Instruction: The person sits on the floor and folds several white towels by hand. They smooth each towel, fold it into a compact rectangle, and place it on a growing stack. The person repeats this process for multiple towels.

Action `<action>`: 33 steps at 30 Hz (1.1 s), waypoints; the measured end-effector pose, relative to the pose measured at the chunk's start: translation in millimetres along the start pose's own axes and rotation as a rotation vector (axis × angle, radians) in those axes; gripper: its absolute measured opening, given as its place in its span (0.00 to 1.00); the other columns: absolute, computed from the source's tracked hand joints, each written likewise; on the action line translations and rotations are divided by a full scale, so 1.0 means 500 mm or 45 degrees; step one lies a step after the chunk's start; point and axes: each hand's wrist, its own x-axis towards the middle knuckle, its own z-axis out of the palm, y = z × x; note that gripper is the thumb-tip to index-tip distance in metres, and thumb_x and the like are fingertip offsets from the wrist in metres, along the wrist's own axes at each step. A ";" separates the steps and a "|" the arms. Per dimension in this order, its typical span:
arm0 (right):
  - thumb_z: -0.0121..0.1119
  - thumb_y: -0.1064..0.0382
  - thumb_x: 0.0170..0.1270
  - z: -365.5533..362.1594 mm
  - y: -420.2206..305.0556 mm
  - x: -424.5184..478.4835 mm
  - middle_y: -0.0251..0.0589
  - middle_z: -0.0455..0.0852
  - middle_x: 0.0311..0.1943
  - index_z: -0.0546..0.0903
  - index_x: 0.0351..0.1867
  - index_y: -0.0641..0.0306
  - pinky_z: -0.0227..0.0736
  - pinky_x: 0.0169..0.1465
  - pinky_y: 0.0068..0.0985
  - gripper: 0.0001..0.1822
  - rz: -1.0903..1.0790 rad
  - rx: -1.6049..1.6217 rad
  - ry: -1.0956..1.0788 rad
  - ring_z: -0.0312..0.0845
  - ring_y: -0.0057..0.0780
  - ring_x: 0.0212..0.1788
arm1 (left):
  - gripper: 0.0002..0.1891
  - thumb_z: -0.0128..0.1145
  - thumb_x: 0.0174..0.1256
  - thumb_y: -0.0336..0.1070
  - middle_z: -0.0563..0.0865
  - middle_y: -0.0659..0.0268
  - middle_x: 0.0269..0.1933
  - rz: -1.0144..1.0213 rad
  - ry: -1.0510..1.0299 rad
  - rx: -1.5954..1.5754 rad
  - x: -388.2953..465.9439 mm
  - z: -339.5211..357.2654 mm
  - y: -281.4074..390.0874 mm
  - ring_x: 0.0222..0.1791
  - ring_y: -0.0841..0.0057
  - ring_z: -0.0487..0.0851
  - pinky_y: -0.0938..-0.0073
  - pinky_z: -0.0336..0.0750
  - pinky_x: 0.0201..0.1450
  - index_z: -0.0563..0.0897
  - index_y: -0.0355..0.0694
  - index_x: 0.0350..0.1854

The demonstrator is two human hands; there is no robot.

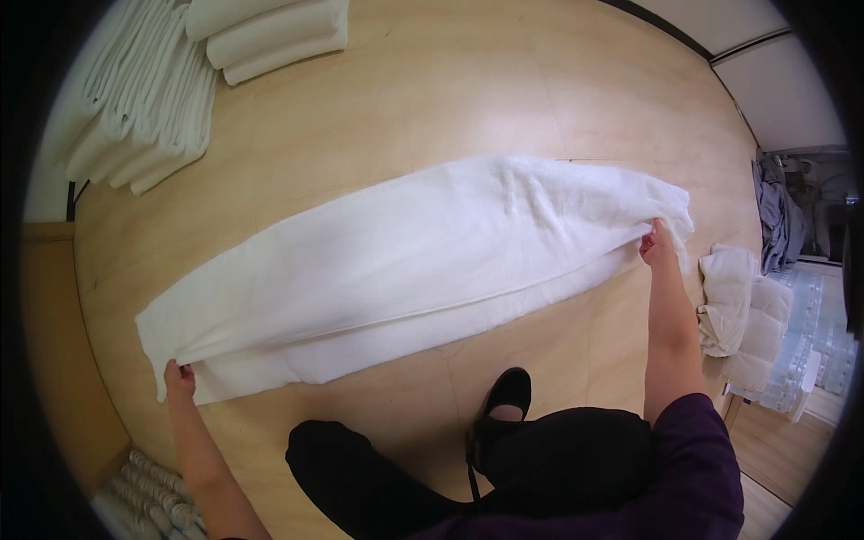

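A long white towel (pixel 405 250) lies across the wooden floor in front of me, doubled lengthwise, its upper layer's near edge lying a little back from the lower layer's edge. My left hand (pixel 180 379) pinches that upper edge near the towel's left end. At the right end my right hand (pixel 656 244) grips the same edge between thumb and fingers. Soft wrinkles run through the cloth towards the right. Between the two hands the edge stretches in a long line.
Stacks of folded white towels (pixel 145 101) and thicker white folded cloths (pixel 283 40) stand at the upper left. Smaller white cloths (pixel 729 297) lie at the right, near packed clear bottles (pixel 786 337) and grey fabric (pixel 776 209). My black shoe (pixel 509 391) is close to the towel.
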 end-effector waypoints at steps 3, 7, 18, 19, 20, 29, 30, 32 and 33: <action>0.62 0.48 0.56 0.006 -0.149 -0.010 0.21 0.76 0.18 0.75 0.24 0.46 0.63 0.15 0.10 0.11 -0.342 0.081 0.263 0.71 0.13 0.16 | 0.07 0.48 0.62 0.33 0.81 0.64 0.34 -0.028 0.097 0.072 0.036 0.100 -0.072 0.30 0.79 0.80 0.86 0.76 0.24 0.77 0.37 0.38; 0.54 0.57 0.63 0.185 -0.247 -0.042 0.30 0.80 0.40 0.75 0.47 0.56 0.71 0.37 0.15 0.13 -0.923 0.170 -0.325 0.76 0.20 0.40 | 0.19 0.42 0.72 0.41 0.74 0.56 0.55 0.904 -0.547 0.276 -0.036 0.138 0.567 0.53 0.67 0.74 0.66 0.71 0.58 0.67 0.32 0.57; 0.51 0.45 0.63 0.317 -0.013 -0.197 0.40 0.81 0.25 0.78 0.46 0.58 0.72 0.32 0.24 0.21 -0.732 -1.470 -0.340 0.78 0.29 0.26 | 0.17 0.47 0.66 0.50 0.77 0.68 0.22 0.402 -0.380 1.205 -0.215 0.417 -0.060 0.16 0.80 0.74 0.81 0.67 0.15 0.67 0.54 0.54; 0.51 0.44 0.63 0.312 0.012 -0.162 0.41 0.81 0.25 0.78 0.44 0.60 0.72 0.33 0.26 0.22 -0.871 -1.395 -0.243 0.78 0.31 0.26 | 0.16 0.47 0.66 0.49 0.76 0.68 0.22 0.490 -0.304 1.200 -0.195 0.403 -0.074 0.15 0.80 0.74 0.81 0.67 0.15 0.66 0.54 0.54; 0.51 0.43 0.62 0.304 0.028 -0.125 0.42 0.82 0.24 0.78 0.43 0.61 0.72 0.33 0.27 0.22 -1.011 -1.323 -0.135 0.79 0.32 0.26 | 0.16 0.47 0.66 0.49 0.76 0.68 0.22 0.572 -0.238 1.188 -0.176 0.395 -0.090 0.15 0.79 0.74 0.81 0.67 0.14 0.65 0.55 0.53; 0.61 0.57 0.59 0.227 0.022 0.130 0.29 0.72 0.18 0.75 0.24 0.55 0.70 0.23 0.26 0.10 -0.096 0.431 -0.675 0.70 0.23 0.20 | 0.11 0.47 0.68 0.42 0.73 0.72 0.20 0.995 -0.442 1.193 -0.092 0.357 -0.164 0.15 0.84 0.70 0.82 0.65 0.16 0.73 0.47 0.49; 0.60 0.57 0.59 0.264 0.045 0.148 0.30 0.76 0.20 0.76 0.27 0.56 0.73 0.26 0.27 0.09 0.115 0.606 -0.776 0.72 0.25 0.22 | 0.13 0.47 0.68 0.40 0.74 0.73 0.21 1.329 -0.284 1.249 -0.056 0.300 -0.080 0.17 0.85 0.69 0.82 0.66 0.20 0.74 0.46 0.51; 0.58 0.59 0.58 0.138 -0.083 0.170 0.38 0.84 0.38 0.79 0.41 0.60 0.77 0.47 0.36 0.11 0.106 0.668 -0.771 0.79 0.36 0.40 | 0.14 0.49 0.66 0.46 0.80 0.66 0.25 0.993 -0.434 1.224 -0.115 0.417 -0.196 0.19 0.80 0.75 0.74 0.70 0.22 0.74 0.47 0.49; 0.58 0.58 0.57 0.159 -0.025 0.161 0.42 0.82 0.47 0.77 0.48 0.62 0.70 0.58 0.39 0.18 0.224 0.729 -0.449 0.76 0.39 0.51 | 0.14 0.51 0.64 0.47 0.79 0.66 0.21 0.990 -0.300 1.379 -0.145 0.394 -0.161 0.17 0.78 0.75 0.73 0.70 0.22 0.71 0.48 0.48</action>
